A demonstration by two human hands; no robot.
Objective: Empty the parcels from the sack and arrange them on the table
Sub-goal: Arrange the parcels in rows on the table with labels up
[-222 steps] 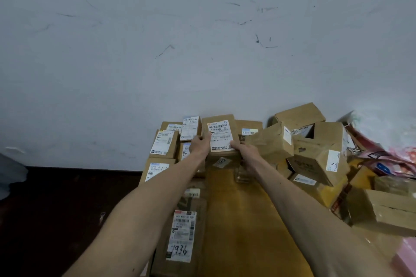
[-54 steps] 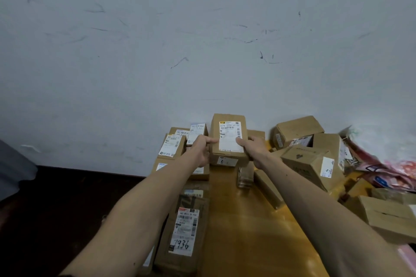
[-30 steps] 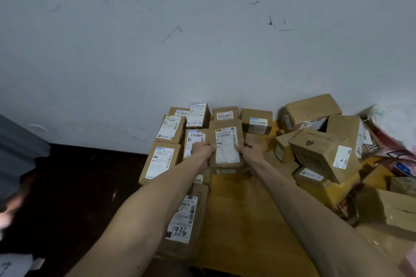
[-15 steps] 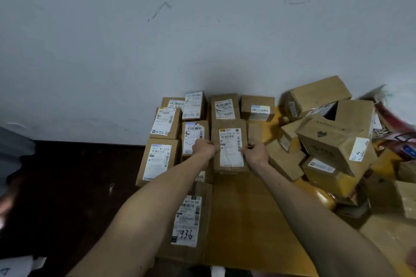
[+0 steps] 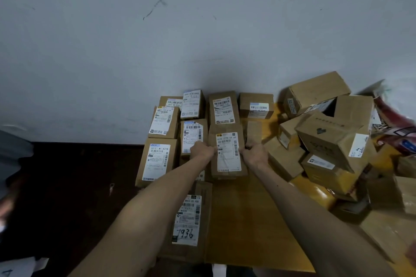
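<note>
A brown cardboard parcel with a white label lies flat on the yellow table, in the second row from the wall. My left hand grips its left edge and my right hand grips its right edge. Several labelled parcels stand in neat rows around it: one behind it, one to its left, and two at the table's left edge. A loose heap of brown parcels lies to the right.
A long flat parcel marked 1936 lies near me under my left forearm. The white wall runs right behind the rows. Red and white sack material shows at the far right. Dark floor lies left of the table.
The parcel came down from being held up near the wall and now lies flat in the second row, both hands still on its edges. The view has tilted downward.
</note>
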